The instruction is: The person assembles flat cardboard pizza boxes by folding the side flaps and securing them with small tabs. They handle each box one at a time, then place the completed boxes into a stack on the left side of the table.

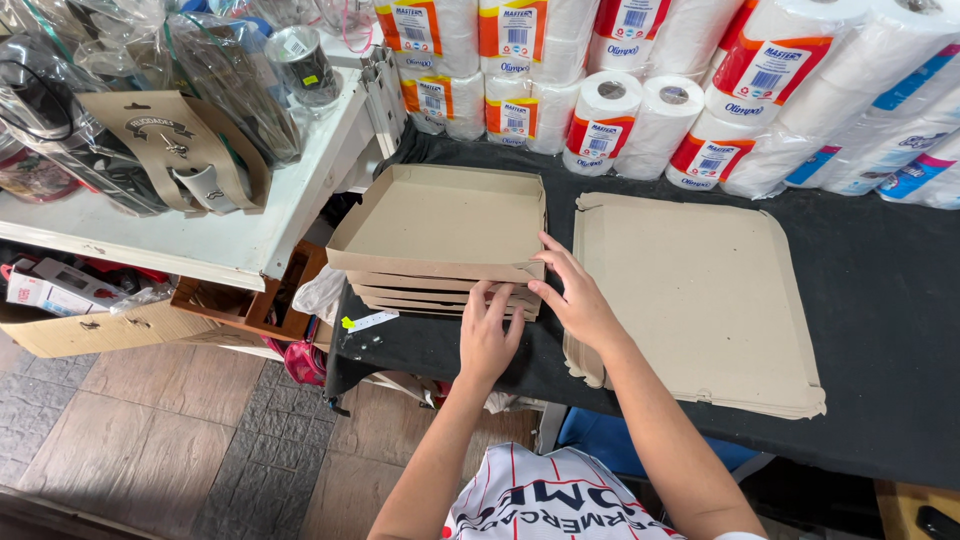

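Pressing in at the near wall of the top folded cardboard tray (440, 222) is where I judge the work to stand: the tray sits on a stack of folded trays (440, 295) at the left end of the black table (880, 300), and both of my hands are at its front right corner, where a small torn or untucked flap shows. My left hand (487, 340) reaches up from below with the fingers held close together and laid flat against the front edges of the stack, empty, palm down, wrist straight and forearm running almost straight up the view. My right hand (575, 300) comes in from the right, fingers spread a little, the index and thumb touching the top tray's corner; it grips nothing that I can make out, and its heel lies over the left edge of the pile of flat cardboard blanks (700, 300) lying just beside the stack. I judge the corner is being squared or its tab pushed home, so the next move calls for steady pressure on the stack from the left hand while the right fingertips work the flap inward without crushing the thin wall. Beyond the cardboard, rolls of toilet paper (640, 120) stand along the back of the table, and a white shelf (270, 210) with bagged goods sits to the left, well apart from my hands
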